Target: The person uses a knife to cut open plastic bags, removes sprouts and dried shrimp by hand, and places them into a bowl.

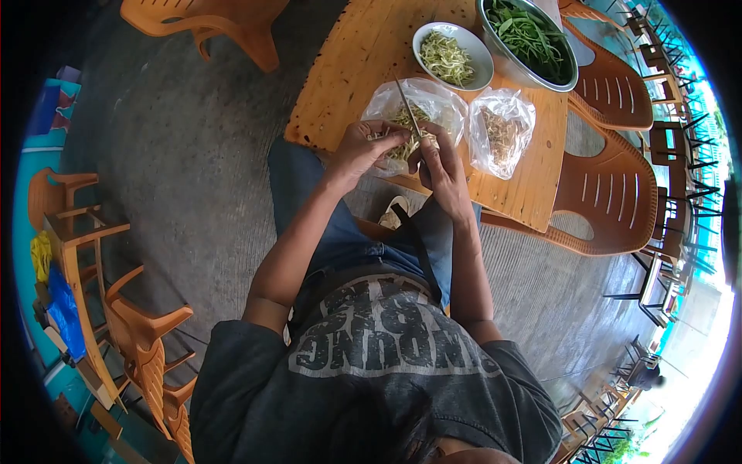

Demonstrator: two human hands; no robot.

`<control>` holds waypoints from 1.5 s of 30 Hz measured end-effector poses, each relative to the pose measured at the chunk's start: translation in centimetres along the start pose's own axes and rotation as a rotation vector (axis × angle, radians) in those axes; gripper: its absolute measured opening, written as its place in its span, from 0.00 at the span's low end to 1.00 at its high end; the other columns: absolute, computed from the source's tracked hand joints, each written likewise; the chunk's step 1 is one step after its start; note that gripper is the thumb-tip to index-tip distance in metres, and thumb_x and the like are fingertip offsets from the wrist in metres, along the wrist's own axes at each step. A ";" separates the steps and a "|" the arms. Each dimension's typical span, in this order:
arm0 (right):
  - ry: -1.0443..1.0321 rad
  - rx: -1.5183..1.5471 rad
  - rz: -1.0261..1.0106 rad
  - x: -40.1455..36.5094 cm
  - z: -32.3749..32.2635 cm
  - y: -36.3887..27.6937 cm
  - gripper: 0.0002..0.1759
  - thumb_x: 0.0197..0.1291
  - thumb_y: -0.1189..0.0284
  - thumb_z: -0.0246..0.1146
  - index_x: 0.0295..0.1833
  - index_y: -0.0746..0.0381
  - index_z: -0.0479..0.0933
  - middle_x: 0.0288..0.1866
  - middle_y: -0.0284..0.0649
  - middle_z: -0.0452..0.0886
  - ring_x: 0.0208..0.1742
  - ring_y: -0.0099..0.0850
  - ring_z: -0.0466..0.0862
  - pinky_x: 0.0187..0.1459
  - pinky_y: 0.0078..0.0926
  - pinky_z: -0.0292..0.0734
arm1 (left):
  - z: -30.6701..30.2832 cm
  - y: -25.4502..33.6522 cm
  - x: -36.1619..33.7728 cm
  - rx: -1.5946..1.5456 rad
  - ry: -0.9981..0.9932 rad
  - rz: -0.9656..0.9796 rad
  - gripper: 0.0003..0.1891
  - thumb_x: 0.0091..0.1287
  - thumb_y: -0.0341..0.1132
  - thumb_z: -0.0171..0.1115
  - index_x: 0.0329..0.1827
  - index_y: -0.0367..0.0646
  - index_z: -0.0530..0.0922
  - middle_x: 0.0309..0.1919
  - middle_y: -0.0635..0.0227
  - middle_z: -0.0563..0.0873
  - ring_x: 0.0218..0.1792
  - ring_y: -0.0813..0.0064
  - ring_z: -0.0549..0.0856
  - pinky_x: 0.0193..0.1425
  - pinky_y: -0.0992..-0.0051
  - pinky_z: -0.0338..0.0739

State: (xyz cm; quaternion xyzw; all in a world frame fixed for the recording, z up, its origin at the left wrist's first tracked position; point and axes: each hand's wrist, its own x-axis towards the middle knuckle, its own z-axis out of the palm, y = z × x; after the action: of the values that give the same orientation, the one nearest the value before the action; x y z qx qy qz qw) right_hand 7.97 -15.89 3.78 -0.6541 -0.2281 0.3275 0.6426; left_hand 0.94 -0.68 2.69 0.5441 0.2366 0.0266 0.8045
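Note:
My right hand [440,162] is closed round the handle of a knife [406,105], its thin blade pointing up and away from me. Close beside it, my left hand [366,151] is closed, thumb and fingertips pinched on what looks like a pale bean sprout, mostly hidden by the fingers. Both hands are over an opened clear plastic bag [379,98] of bean sprouts [418,116] at the near table edge. Just to the right lies another clear bag [527,116] with brownish, stringy scraps [501,138]. A white bowl [418,39] of pale sprouts stands behind the bags.
A metal basin [570,77] of green leaves [528,37] stands at the far right of the wooden table [332,85]. Brown plastic chairs [610,185] line its right side. An orange chair [263,46] stands at upper left, more chairs [139,325] at lower left. My legs are under the near edge.

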 end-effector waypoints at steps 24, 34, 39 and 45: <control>-0.022 0.566 0.220 -0.3 -0.6 -0.4 0.20 0.71 0.55 0.46 0.60 0.54 0.66 0.23 0.33 0.70 0.14 0.14 0.59 0.17 0.10 0.56 | 0.6 -0.9 0.6 0.052 0.024 0.252 0.10 0.58 0.31 0.70 0.41 0.41 0.82 0.34 0.74 0.83 0.35 0.86 0.80 0.40 0.84 0.74; -0.108 0.715 0.231 -0.5 -0.9 0.6 0.19 0.72 0.55 0.46 0.62 0.52 0.64 0.23 0.33 0.70 0.14 0.14 0.58 0.17 0.09 0.56 | 0.3 -1.3 0.8 -0.121 -0.075 0.131 0.06 0.58 0.30 0.69 0.34 0.43 0.78 0.28 0.76 0.81 0.25 0.90 0.74 0.28 0.86 0.65; -0.056 0.546 0.209 -0.7 -0.8 0.2 0.20 0.72 0.56 0.46 0.62 0.55 0.64 0.25 0.35 0.72 0.15 0.14 0.60 0.17 0.09 0.56 | 0.2 -0.9 0.9 -0.273 -0.033 0.057 0.07 0.58 0.29 0.69 0.32 0.46 0.77 0.25 0.79 0.79 0.20 0.93 0.67 0.22 0.88 0.56; -0.067 0.370 0.142 -0.8 -1.1 0.4 0.20 0.71 0.59 0.49 0.62 0.56 0.64 0.24 0.35 0.74 0.17 0.15 0.64 0.18 0.11 0.57 | 0.3 -1.1 0.9 -0.224 -0.007 0.098 0.06 0.60 0.29 0.67 0.33 0.49 0.76 0.25 0.80 0.80 0.21 0.95 0.68 0.23 0.89 0.56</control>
State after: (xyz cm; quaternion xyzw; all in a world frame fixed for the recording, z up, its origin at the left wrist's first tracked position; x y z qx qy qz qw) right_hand 8.20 -17.27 3.48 -0.5280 -0.1384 0.4299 0.7192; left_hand 1.62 -1.08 1.51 0.4618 0.2024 0.0902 0.8589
